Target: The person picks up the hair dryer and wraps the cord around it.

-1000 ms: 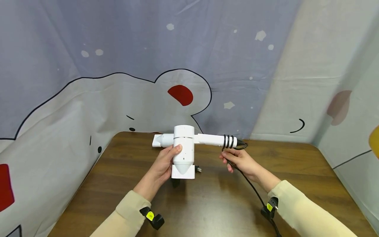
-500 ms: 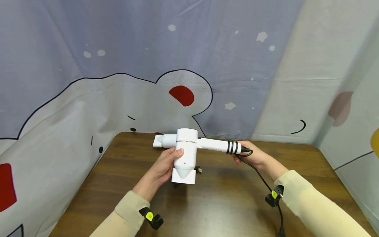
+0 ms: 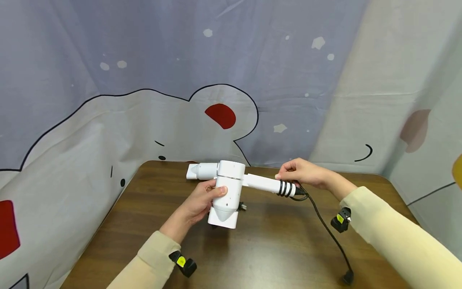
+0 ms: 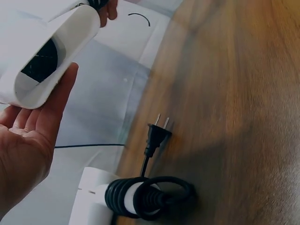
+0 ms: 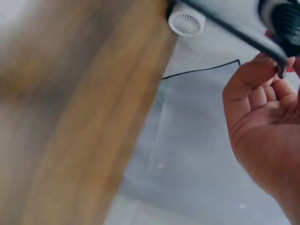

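A white hair dryer [image 3: 229, 184], its handle pointing right and slightly down, is held above the table. My left hand [image 3: 202, 198] grips its barrel, thumb across the front, and in the left wrist view the fingers [image 4: 58, 91] lie under the flat nozzle [image 4: 79, 35]. Several turns of black cord [image 3: 286, 188] circle the handle near its end. At the handle's end, my right hand [image 3: 306, 172] pinches the loose cord [image 3: 325, 224], also seen in the right wrist view with curled fingers [image 5: 239, 89]. The cord's free end hangs down with a black plug [image 3: 348, 277].
Behind, a second white hair dryer [image 3: 206, 171] lies on the wooden table [image 3: 274, 249]. Its cord is coiled round the handle [image 4: 126, 197], and its two-pin plug [image 4: 157, 136] sticks out over the tabletop. A printed curtain [image 3: 288, 80] stands close behind the table's far edge.
My right hand has gone from below the handle, round behind it, to above its end, taking the cord along. The held dryer has tilted handle-down and sunk slightly; the hanging plug has come into view.
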Available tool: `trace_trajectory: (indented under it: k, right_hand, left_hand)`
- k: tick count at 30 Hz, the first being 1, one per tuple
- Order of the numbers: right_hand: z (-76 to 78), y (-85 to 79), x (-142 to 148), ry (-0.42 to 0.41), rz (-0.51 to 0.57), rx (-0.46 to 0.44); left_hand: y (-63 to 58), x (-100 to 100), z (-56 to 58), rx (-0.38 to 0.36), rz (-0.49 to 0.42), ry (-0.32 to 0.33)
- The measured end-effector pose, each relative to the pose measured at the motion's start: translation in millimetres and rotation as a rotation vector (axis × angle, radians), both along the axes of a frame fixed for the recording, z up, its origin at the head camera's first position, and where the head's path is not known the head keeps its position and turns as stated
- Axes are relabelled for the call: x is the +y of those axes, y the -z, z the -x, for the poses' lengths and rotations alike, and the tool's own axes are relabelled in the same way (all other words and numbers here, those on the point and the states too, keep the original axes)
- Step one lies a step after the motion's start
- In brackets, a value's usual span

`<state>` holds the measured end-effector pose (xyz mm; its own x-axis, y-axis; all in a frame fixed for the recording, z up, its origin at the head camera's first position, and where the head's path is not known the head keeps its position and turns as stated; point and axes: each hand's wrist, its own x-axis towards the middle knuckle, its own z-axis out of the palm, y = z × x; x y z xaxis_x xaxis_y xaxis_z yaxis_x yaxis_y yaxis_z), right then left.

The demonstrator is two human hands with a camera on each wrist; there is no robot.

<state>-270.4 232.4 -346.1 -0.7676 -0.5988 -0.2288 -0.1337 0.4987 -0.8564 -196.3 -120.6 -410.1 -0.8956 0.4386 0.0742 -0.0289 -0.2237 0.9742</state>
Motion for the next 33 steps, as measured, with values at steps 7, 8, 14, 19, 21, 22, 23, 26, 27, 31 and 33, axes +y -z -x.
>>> trace_trajectory:
  k: [7,8,14,19,21,22,23,26,27,31,33]
  right_hand:
    - [1.6,-26.9,-15.9,-0.062,-0.142,0.118]
    - [1.7,-29.8,-17.8,-0.066,-0.153,0.129]
    - [0.9,-43.8,-24.7,-0.057,-0.189,0.179]
    - [0.1,-48.6,-25.7,-0.041,-0.213,0.255]
    - [-1.3,-49.1,-26.0,-0.024,-0.21,0.281]
    - [-2.0,-48.5,-26.2,-0.014,-0.2,0.289]
    - [-3.0,-47.7,-26.5,-0.002,-0.188,0.3]
    - [-8.7,-45.1,-28.7,0.045,-0.133,0.317]
    - [-11.5,-44.0,-29.6,0.058,-0.11,0.321]
    - [-23.8,-39.9,-34.2,0.105,-0.017,0.326]
    - [-29.7,-38.0,-36.4,0.127,0.03,0.319]
  left_hand:
    - [1.5,-4.1,7.8,0.038,0.05,-0.022]
    - [2.1,-4.2,8.5,0.037,0.053,-0.031]
    - [4.3,-2.8,12.1,0.037,0.051,-0.071]
    - [4.4,0.8,16.0,0.062,0.045,-0.116]
    - [4.3,2.3,16.8,0.058,0.045,-0.148]
    - [4.2,2.9,16.8,0.053,0.046,-0.165]
    - [4.0,3.5,16.8,0.048,0.046,-0.18]
    - [4.0,5.2,16.7,0.035,0.043,-0.217]
    - [3.8,5.7,16.8,0.031,0.041,-0.224]
    - [2.2,7.6,18.5,0.027,0.018,-0.266]
    - [0.1,9.4,19.8,0.019,-0.008,-0.288]
